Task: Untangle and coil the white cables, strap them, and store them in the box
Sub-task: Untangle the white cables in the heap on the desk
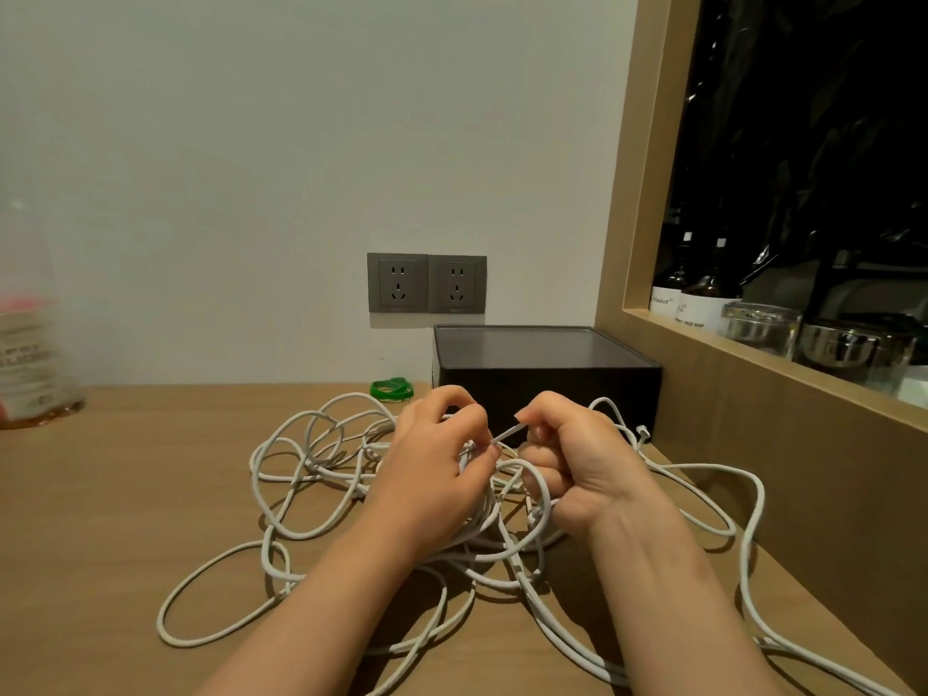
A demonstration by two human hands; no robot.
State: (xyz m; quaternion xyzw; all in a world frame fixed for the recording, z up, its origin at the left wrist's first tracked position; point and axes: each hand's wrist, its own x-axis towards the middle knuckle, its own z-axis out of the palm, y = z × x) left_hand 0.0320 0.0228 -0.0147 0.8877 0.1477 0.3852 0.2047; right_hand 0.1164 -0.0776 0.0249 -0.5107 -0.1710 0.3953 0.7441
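A heap of tangled white cables (321, 474) sprawls over the wooden desk (100, 519), with loops running left, right and toward me. My left hand (432, 459) grips a bunch of cable strands above the heap. My right hand (567, 459) pinches a short white cable end that points toward the left hand's fingertips. Behind the hands stands a black box (547, 374) with its lid on. Green straps (391, 389) lie on the desk just left of the box.
A wooden partition (753, 444) with a shelf opening holds dark bottles (703, 293) and glass jars (758, 329) on the right. Two wall sockets (427, 283) sit above the box. A blurred clear bottle (30, 344) stands at the far left.
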